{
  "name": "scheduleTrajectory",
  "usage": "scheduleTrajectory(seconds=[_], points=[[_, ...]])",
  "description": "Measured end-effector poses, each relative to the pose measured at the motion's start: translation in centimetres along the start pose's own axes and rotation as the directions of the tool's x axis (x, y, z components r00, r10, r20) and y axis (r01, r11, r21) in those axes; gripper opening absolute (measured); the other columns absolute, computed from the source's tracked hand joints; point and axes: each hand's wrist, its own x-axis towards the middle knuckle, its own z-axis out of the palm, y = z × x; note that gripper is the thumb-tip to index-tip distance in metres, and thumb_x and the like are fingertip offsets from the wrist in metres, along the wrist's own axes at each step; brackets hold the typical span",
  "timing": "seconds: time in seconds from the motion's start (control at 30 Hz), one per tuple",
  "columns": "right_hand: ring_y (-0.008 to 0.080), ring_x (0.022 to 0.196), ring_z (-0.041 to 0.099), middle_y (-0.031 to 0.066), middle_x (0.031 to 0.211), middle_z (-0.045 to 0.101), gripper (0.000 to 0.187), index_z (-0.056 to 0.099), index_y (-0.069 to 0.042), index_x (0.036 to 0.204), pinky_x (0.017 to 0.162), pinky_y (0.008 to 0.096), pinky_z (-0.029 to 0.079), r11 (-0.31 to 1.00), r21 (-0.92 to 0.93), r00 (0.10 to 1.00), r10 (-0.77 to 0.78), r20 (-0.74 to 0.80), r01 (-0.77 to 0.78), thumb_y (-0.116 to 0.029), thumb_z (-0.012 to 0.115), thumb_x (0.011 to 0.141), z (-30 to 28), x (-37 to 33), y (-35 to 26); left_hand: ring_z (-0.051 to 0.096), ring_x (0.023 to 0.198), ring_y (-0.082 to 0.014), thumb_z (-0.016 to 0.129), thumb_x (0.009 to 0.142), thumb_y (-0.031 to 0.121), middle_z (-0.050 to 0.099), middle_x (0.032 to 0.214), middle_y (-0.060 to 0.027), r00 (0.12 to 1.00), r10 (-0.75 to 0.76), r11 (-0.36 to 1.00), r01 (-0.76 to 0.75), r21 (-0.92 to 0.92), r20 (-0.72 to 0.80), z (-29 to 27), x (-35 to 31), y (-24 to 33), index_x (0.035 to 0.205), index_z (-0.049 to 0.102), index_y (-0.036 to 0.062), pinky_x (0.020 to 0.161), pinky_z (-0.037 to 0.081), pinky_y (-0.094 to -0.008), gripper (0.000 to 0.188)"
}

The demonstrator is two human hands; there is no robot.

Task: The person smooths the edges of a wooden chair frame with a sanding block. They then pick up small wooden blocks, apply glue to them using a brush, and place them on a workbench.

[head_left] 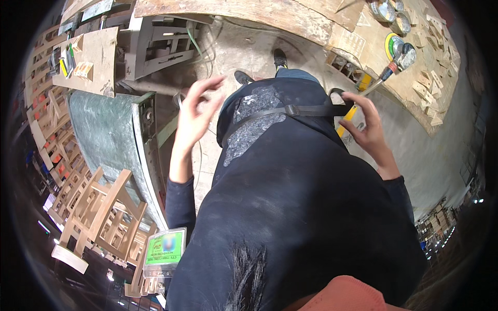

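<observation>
Your left hand (194, 116) is spread, your right hand (369, 132) open beside the black waist strap (317, 111) — for any adjusting, steady its buckle (292, 110) and avoid twists.

A woodworking workshop: beyond the right hand (369, 132) stands a worn, tan wooden workbench (306, 20) bearing a dark power sander (404, 56) with a yellow-rimmed round disc and small, pale, angular wood blocks (428, 88). Left of the left hand (195, 114), unpainted, pale-wood, slatted furniture frames (111, 205) crowd around a scuffed, green, flat surface (104, 137).
</observation>
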Motion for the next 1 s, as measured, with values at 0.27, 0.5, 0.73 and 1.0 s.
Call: scheduleTrajectory(seconds=[0.27,0.5,0.73,1.0], points=[[0.0341,0.109,0.060,0.0191,0.119,0.062,0.048,0.051,-0.005,0.125,0.090,0.0395,0.047,0.916,-0.189,0.864,0.398,0.309,-0.354,-0.011,0.071,0.082,3.2,-6.5,4.3,0.061,0.089,-0.0146,0.067,0.088,0.016,0.068,0.093,-0.0064,0.816,-0.577,0.810,0.576,-0.108,0.029,2.0,-15.4,-8.2,0.103,0.065,0.0005,0.082,0.047,-0.0308,0.022],[0.0383,0.100,0.064,0.0190,0.109,0.068,0.028,0.054,-0.005,0.121,0.082,0.0428,0.051,0.868,-0.305,0.843,0.471,0.261,-0.391,-0.009,0.051,0.093,7.2,-7.0,7.0,0.061,0.087,-0.0141,0.067,0.087,0.015,0.068,0.092,-0.0070,0.821,-0.571,0.789,0.554,-0.265,0.016,6.4,-16.9,-5.7,0.103,0.065,0.0002,0.080,0.048,-0.0301,0.021],[0.0365,0.093,0.066,0.0161,0.101,0.068,0.027,0.059,-0.004,0.110,0.074,0.0410,0.051,0.922,-0.335,0.934,0.279,0.222,-0.196,-0.010,0.061,0.084,7.1,-6.1,7.1,0.062,0.085,-0.0135,0.067,0.086,0.013,0.068,0.091,-0.0075,0.835,-0.550,0.797,0.536,-0.278,0.032,6.4,-17.4,-5.6,0.102,0.066,-0.0001,0.078,0.048,-0.0293,0.021],[0.0319,0.086,0.061,0.0145,0.084,0.058,0.026,0.058,-0.001,0.097,0.071,0.0357,0.048,0.952,-0.120,0.887,0.304,0.346,-0.280,-0.007,0.069,0.076,5.6,-4.3,4.6,0.063,0.083,-0.0129,0.067,0.085,0.012,0.069,0.089,-0.0082,0.850,-0.523,0.813,0.518,-0.266,0.058,6.1,-18.0,-5.0,0.101,0.066,-0.0004,0.076,0.049,-0.0285,0.020]])
